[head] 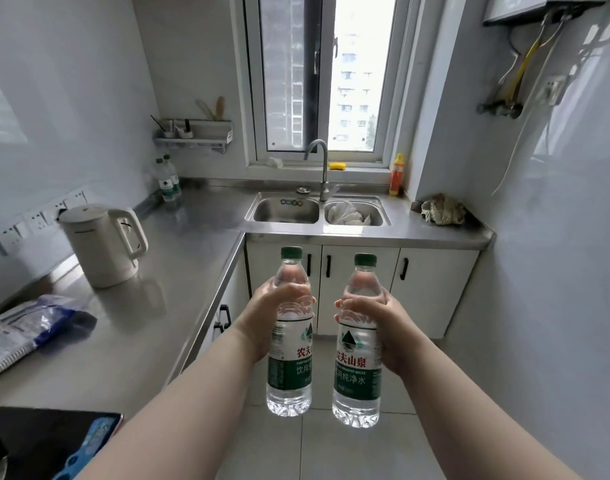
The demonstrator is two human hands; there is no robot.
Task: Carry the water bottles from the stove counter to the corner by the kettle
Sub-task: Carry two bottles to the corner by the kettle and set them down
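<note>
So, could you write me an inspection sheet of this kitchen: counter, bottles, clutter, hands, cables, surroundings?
Surface: L-shaped steel counter with double sink.
Job's things: left bottle and right bottle held upright over the floor; two more bottles stand in the corner beyond the kettle.
Clutter: blue packet, crumpled rag, orange bottle.
Grippers: left hand grips left bottle; right hand grips right bottle.
Cables: yellow hose and white cable hang on the right wall.
Surroundings: window, white cabinets.

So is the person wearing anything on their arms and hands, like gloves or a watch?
No. The left hand and the right hand are bare: no gloves, and no rings that show. The left arm and the right arm are bare too, all the way to the picture's edge: no sleeves, no watch, no bracelet in view.
</note>
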